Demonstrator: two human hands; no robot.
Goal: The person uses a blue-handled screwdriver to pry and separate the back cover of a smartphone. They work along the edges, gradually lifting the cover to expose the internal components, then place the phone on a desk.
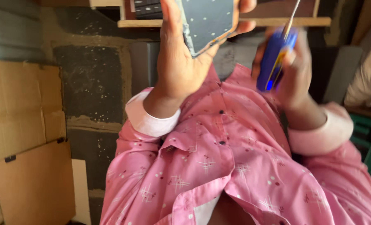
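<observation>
Two hands raised: our left hand (pixel 179 62) clasps the dark panel (pixel 210 23) at 12 o'clock; right hand (pixel 296 68) closed on the blue-handled screwdriver (pixel 273 58) at 1 o'clock. We'd steady the panel and seat the tip squarely

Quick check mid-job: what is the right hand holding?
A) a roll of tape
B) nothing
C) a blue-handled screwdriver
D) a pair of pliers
C: the right hand wraps a blue-handled screwdriver, its metal shaft pointing up, while the left hand holds a dark flat panel.
</observation>
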